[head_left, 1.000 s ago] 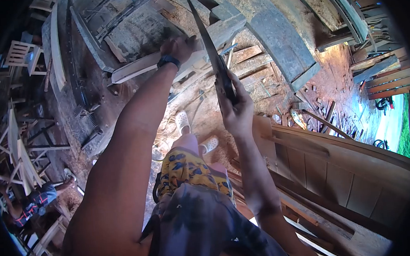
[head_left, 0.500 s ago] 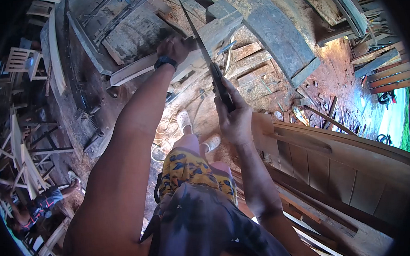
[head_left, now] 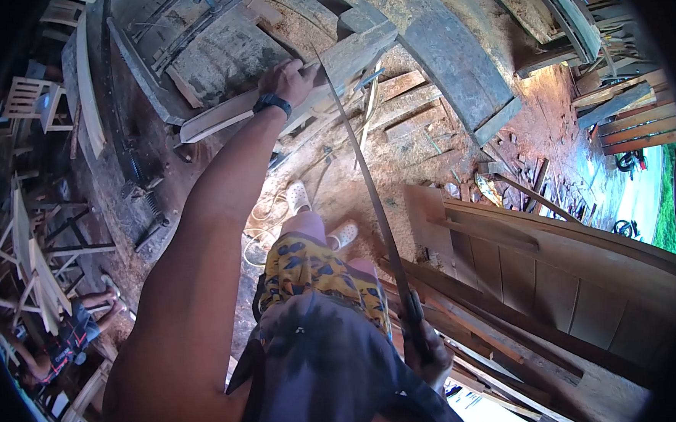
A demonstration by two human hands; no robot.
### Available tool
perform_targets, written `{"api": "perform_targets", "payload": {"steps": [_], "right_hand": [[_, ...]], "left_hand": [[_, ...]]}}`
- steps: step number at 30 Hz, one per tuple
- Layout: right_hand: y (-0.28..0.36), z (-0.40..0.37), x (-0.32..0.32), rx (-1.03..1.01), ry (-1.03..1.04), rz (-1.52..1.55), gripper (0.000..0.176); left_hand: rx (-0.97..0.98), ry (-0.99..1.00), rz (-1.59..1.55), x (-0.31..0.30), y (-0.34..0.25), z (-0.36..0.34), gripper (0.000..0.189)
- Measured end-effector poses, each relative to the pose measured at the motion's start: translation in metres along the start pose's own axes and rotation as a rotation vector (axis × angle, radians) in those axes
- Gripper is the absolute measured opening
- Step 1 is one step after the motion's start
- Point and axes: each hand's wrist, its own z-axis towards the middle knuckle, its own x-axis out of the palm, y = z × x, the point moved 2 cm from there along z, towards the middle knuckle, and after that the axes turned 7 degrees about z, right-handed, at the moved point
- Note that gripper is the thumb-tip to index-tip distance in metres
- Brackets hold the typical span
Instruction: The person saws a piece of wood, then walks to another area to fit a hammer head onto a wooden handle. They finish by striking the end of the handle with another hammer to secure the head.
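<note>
My left hand (head_left: 291,81), with a dark band on its wrist, grips a pale wooden board (head_left: 353,56) on the bench near the top middle. Low on the right, my right hand (head_left: 428,351) is closed around the dark handle of a handsaw (head_left: 375,197). The long, narrow blade slants up and left, and its tip reaches the board just beside my left hand. The fingers of my left hand are curled over the board's edge.
A wide grey plank (head_left: 460,59) lies right of the board. Brown panelled woodwork (head_left: 540,277) stands at the right. Another person (head_left: 73,336) is at lower left, near stacked timber. Sandals (head_left: 344,234) show on the sawdust-strewn floor.
My right hand has drawn the saw down and back toward my body, so more of the blade shows. My left hand stays at nearly the same place on the board.
</note>
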Motion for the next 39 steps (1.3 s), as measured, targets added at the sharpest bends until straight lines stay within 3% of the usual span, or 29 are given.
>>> {"api": "perform_targets", "payload": {"steps": [2,3,4,6,7,8,9,10,12,13,14,15,16,21,22,23,24,25,26,28,31,33,34,36,38,39], "right_hand": [[0.0,-0.001,-0.004,-0.555,0.212,-1.09,0.03],[-0.003,0.021,0.024,-0.531,0.17,-1.378,0.034],[-0.011,0.068,0.008,-0.626,0.26,-1.558,0.035],[-0.035,0.154,0.074,-0.66,0.332,-1.615,0.035],[-0.053,0.201,0.086,-0.861,0.406,-1.462,0.036],[-0.063,0.231,0.112,-0.828,0.442,-1.339,0.037],[-0.065,0.242,0.132,-0.702,0.396,-1.39,0.037],[-0.063,0.24,0.125,-0.706,0.4,-1.39,0.037],[-0.051,0.211,0.088,-0.854,0.522,-1.319,0.05],[-0.036,0.165,0.071,-0.703,0.416,-1.523,0.037],[-0.026,0.124,0.046,-0.697,0.429,-1.44,0.038],[-0.013,0.084,0.012,-0.611,0.387,-1.547,0.039],[-0.012,0.046,-0.001,-0.522,0.291,-1.286,0.04],[-0.009,0.011,-0.014,-0.498,0.323,-1.001,0.041],[-0.004,0.042,-0.005,-0.659,0.387,-1.403,0.043],[-0.013,0.081,0.025,-0.51,0.269,-1.542,0.045],[-0.029,0.128,0.052,-0.645,0.401,-1.37,0.041],[-0.037,0.176,0.057,-0.652,0.367,-1.457,0.04],[-0.053,0.22,0.075,-0.63,0.392,-1.233,0.039],[-0.065,0.242,0.107,-0.609,0.404,-1.195,0.036],[-0.042,0.172,0.081,-0.793,0.455,-1.536,0.038],[-0.022,0.095,0.031,-0.552,0.396,-1.39,0.039],[-0.012,0.063,-0.002,-0.577,0.401,-1.374,0.04],[-0.003,0.0,-0.044,-0.331,0.184,-0.883,0.035],[-0.006,-0.01,-0.032,-0.429,0.132,-0.986,0.033],[-0.005,-0.002,-0.02,-0.514,0.236,-1.108,0.034]], "left_hand": [[0.01,0.031,0.001,0.005,0.003,0.002,0.041],[0.01,0.028,-0.001,0.006,0.005,0.004,0.041],[0.046,-0.01,-0.021,0.008,0.007,0.003,0.04],[0.067,-0.045,-0.044,0.011,0.012,-0.003,0.039],[0.079,-0.043,-0.052,0.011,0.012,-0.004,0.037],[0.096,-0.05,-0.061,0.007,0.01,0.0,0.035],[0.051,-0.035,-0.05,0.001,0.005,-0.002,0.032],[0.05,-0.04,-0.05,0.001,0.006,-0.001,0.032],[0.087,-0.104,-0.039,0.008,0.009,-0.002,0.033],[0.088,-0.102,-0.043,0.012,0.01,-0.002,0.033],[0.077,-0.099,-0.047,0.015,0.011,-0.001,0.036],[0.063,-0.102,-0.05,0.016,0.01,0.001,0.038],[0.058,-0.102,-0.053,0.014,0.009,0.002,0.038],[0.026,-0.044,-0.058,0.01,0.008,0.003,0.038],[0.046,-0.048,-0.072,0.011,0.01,0.002,0.037],[0.06,-0.079,-0.077,0.012,0.011,0.0,0.034],[0.056,-0.073,-0.078,0.012,0.012,-0.001,0.034],[0.083,-0.058,-0.08,0.01,0.013,-0.001,0.033],[0.115,-0.047,-0.082,0.009,0.012,0.0,0.032],[0.14,-0.123,-0.064,0.013,0.015,0.001,0.03],[0.107,-0.076,-0.049,0.011,0.013,0.0,0.034],[0.075,-0.059,-0.059,0.012,0.011,0.0,0.036],[0.034,-0.042,-0.062,0.013,0.01,0.001,0.037],[0.022,-0.057,-0.059,0.01,0.008,0.0,0.039],[0.028,-0.015,-0.061,0.012,0.009,0.003,0.041],[0.027,-0.022,-0.061,0.012,0.009,0.007,0.041]]}}
